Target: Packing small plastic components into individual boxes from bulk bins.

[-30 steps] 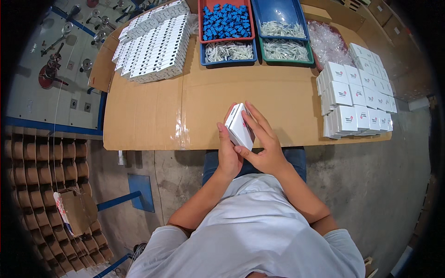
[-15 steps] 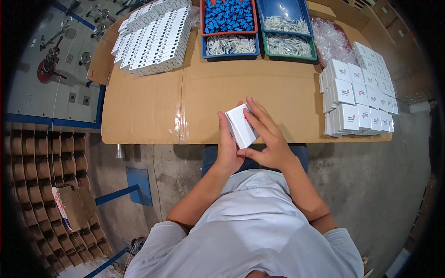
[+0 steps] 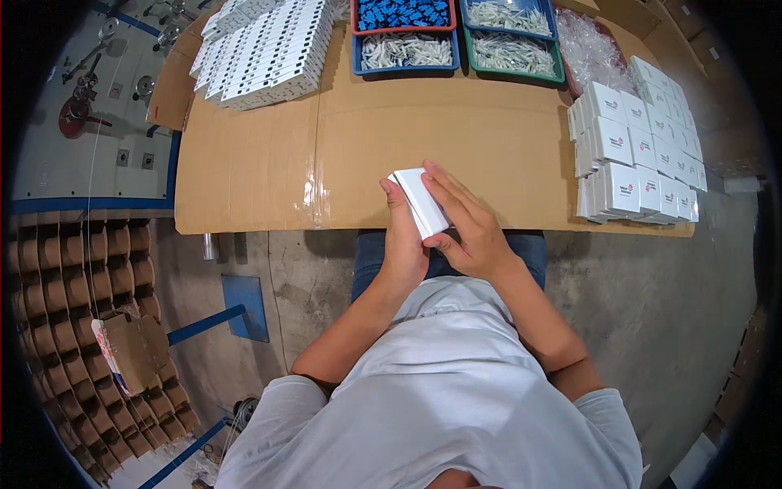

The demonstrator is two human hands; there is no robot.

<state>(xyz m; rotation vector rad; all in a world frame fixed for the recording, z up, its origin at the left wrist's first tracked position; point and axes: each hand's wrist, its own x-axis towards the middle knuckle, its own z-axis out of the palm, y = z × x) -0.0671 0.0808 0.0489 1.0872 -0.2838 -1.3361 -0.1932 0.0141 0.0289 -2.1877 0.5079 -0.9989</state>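
A small white box is held tilted between both hands, just over the table's front edge. My left hand grips its left side, with the thumb near the upper left corner. My right hand wraps its right side, fingers along the top and thumb at the lower corner. A dark narrow line runs along the box's left side. The hands partly cover the box, and its underside is hidden.
Cardboard covers the table. White boxes are stacked at the right; rows of white pieces lie at the far left. Trays of small white parts and blue parts stand at the back, beside clear plastic bags.
The box has turned in my hands, so the red mark on its face no longer shows and a narrow side does. The whole view has shifted slightly.
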